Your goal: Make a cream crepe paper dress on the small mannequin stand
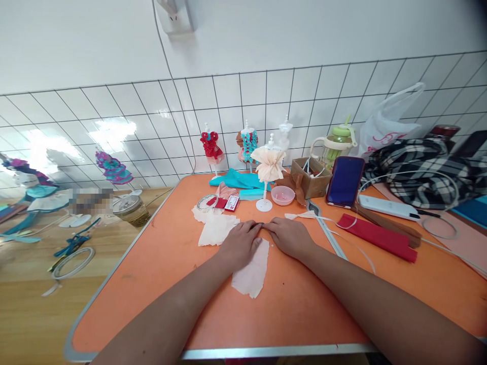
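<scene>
My left hand [240, 246] rests over the upper part of a pale cream cloth piece [251, 274], with its fingers drawn together at the far end. My right hand [292, 237] meets it there, fingertips pinched close to the left ones. A small dark thing [259, 225] shows between the fingertips, too small to name. Another cream cloth piece [216, 229] lies just left of my left hand. Beyond the hands stands a small white dress form [265, 190] wearing a cream gathered cloth top [269, 163].
Behind are a pink bowl [283, 194], a cardboard box [312, 180], turquoise cloth [238, 179] and a form in red [211, 146]. At right stand a phone [345, 181] and red cloth [376, 238]. Left, a wooden table [30, 314] holds a lidded jar [131, 210].
</scene>
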The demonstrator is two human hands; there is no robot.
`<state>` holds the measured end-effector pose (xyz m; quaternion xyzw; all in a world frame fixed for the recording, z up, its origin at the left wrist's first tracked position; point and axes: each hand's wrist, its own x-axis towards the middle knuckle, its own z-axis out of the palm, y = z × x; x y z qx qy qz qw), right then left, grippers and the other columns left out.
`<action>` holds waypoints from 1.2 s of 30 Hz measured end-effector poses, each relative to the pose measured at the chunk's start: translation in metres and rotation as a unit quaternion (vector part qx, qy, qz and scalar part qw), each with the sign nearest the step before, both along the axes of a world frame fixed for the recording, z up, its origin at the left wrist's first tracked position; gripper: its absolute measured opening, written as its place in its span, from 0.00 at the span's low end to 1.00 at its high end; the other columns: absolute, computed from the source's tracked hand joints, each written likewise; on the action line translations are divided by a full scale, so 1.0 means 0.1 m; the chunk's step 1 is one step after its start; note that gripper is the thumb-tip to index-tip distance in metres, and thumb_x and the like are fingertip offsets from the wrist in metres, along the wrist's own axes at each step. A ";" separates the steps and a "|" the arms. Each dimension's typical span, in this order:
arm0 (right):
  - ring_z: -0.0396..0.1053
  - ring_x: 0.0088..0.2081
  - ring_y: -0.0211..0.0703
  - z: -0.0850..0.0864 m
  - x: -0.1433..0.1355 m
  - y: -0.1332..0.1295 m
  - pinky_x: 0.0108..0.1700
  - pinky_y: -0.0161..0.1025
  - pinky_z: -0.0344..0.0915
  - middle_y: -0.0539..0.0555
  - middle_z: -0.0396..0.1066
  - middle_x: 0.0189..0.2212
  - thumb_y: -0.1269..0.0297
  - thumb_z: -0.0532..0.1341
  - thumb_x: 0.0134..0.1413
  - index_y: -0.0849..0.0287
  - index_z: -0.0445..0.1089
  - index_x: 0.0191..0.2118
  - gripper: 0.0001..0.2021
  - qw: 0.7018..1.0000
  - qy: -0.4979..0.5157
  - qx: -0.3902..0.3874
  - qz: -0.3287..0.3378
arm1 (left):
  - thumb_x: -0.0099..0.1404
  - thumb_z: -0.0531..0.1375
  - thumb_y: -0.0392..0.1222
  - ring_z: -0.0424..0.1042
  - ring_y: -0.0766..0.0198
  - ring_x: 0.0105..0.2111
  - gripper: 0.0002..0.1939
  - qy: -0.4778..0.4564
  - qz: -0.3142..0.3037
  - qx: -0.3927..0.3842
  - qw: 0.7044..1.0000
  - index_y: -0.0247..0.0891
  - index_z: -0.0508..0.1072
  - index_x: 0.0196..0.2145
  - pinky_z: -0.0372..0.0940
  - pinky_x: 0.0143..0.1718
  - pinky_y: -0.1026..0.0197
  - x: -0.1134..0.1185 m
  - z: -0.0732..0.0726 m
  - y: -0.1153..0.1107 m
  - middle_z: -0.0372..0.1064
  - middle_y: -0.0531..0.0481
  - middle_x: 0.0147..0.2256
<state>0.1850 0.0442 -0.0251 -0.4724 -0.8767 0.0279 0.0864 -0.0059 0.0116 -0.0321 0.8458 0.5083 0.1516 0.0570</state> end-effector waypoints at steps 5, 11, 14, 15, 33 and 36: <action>0.69 0.43 0.41 -0.01 0.22 0.10 0.40 0.36 0.61 0.51 0.72 0.44 0.64 0.50 0.62 0.51 0.73 0.45 0.15 0.996 0.084 -0.039 0.002 | 0.69 0.44 0.47 0.63 0.56 0.48 0.21 -0.009 -0.004 -0.006 1.000 0.41 0.64 0.55 0.59 0.51 0.51 0.00 0.05 -0.01 0.61 0.44 0.52; 0.69 0.39 0.40 0.08 0.23 -0.02 0.38 0.36 0.60 0.52 0.73 0.38 0.65 0.51 0.60 0.55 0.73 0.43 0.14 0.989 0.148 -0.012 0.012 | 0.69 0.45 0.44 0.64 0.57 0.50 0.19 -0.066 0.014 -0.012 0.998 0.41 0.65 0.54 0.61 0.51 0.52 -0.02 -0.03 0.02 0.65 0.45 0.49; 0.68 0.36 0.39 0.13 0.09 -0.26 0.36 0.36 0.59 0.52 0.72 0.35 0.61 0.52 0.60 0.54 0.73 0.41 0.13 0.983 0.132 -0.029 0.124 | 0.69 0.45 0.40 0.65 0.58 0.50 0.19 -0.116 0.023 -0.006 0.993 0.40 0.64 0.54 0.62 0.51 0.53 -0.03 -0.05 0.06 0.65 0.45 0.51; 0.68 0.37 0.41 0.14 0.05 -0.34 0.35 0.36 0.59 0.52 0.71 0.36 0.58 0.53 0.59 0.53 0.73 0.42 0.12 0.980 0.114 -0.037 0.158 | 0.68 0.46 0.38 0.64 0.58 0.51 0.19 -0.130 0.025 0.006 0.991 0.40 0.64 0.54 0.62 0.52 0.53 -0.04 -0.04 0.07 0.64 0.44 0.51; 0.69 0.39 0.42 0.12 0.10 -0.32 0.35 0.35 0.59 0.51 0.72 0.37 0.65 0.59 0.54 0.54 0.73 0.40 0.09 0.970 0.087 -0.112 0.198 | 0.65 0.51 0.39 0.69 0.60 0.37 0.12 -0.033 -0.022 -0.008 0.999 0.43 0.75 0.36 0.63 0.38 0.58 -0.06 0.32 -0.19 0.72 0.49 0.33; 0.69 0.38 0.41 0.10 0.11 -0.27 0.36 0.35 0.59 0.51 0.72 0.36 0.66 0.57 0.57 0.53 0.74 0.40 0.09 0.970 0.095 -0.101 0.198 | 0.60 0.57 0.41 0.69 0.58 0.37 0.06 -0.039 -0.044 -0.055 0.997 0.43 0.75 0.32 0.63 0.36 0.58 0.01 0.31 -0.29 0.72 0.50 0.32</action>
